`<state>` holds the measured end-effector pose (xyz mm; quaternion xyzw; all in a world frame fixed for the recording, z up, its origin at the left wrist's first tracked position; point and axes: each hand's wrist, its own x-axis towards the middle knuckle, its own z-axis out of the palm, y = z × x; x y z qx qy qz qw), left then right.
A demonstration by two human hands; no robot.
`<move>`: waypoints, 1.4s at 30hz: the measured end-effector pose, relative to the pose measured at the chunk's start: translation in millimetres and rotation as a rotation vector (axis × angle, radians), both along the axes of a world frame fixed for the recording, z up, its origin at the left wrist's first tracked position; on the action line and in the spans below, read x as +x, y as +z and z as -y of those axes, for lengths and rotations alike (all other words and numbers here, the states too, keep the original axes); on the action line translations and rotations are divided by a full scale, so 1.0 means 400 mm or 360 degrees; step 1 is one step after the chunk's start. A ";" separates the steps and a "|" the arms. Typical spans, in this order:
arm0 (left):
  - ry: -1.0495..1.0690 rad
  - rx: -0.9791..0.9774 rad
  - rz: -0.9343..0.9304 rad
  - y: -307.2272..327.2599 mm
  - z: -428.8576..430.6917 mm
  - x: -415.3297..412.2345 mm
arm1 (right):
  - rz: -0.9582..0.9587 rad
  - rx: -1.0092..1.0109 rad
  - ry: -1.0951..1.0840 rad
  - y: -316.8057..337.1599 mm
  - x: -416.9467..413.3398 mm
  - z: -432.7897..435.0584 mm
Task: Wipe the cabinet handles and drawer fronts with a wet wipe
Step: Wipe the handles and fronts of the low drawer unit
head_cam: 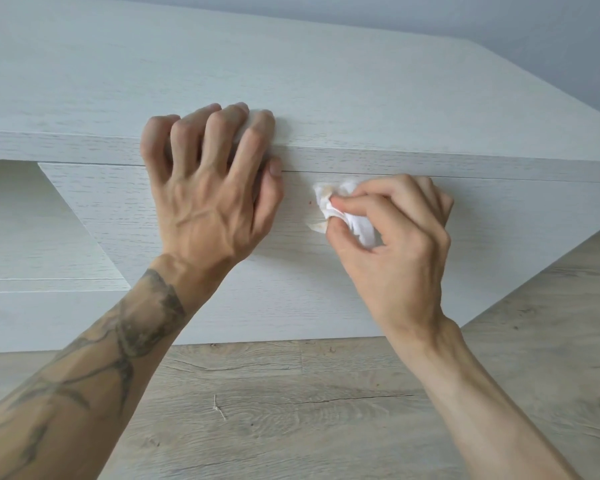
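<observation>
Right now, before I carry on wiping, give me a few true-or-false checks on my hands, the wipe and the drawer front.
1. The right hand pinches the wet wipe against the drawer front. True.
2. The wet wipe is spotless white. False: it shows brownish stains.
3. The left hand has its fingers curled over the edge of the cabinet top. True.
4. The left hand is doing the wiping. False: it grips the cabinet top, and the right hand holds the wet wipe.
5. A small reddish speck sits on the drawer front just left of the wet wipe. True.
</observation>
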<state>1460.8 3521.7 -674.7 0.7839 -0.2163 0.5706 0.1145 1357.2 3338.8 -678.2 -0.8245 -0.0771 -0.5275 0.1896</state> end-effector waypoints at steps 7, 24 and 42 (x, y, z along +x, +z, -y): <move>-0.0004 -0.0007 -0.0010 -0.001 -0.002 -0.002 | 0.0056 -0.0116 0.0141 -0.014 -0.031 0.054; -0.0038 -0.0002 -0.0048 0.001 -0.004 -0.009 | 0.0008 -0.0168 0.0089 -0.013 -0.059 0.130; -0.0095 -0.0028 -0.0140 0.004 -0.004 -0.020 | -0.0220 0.0915 0.0248 -0.050 -0.103 0.145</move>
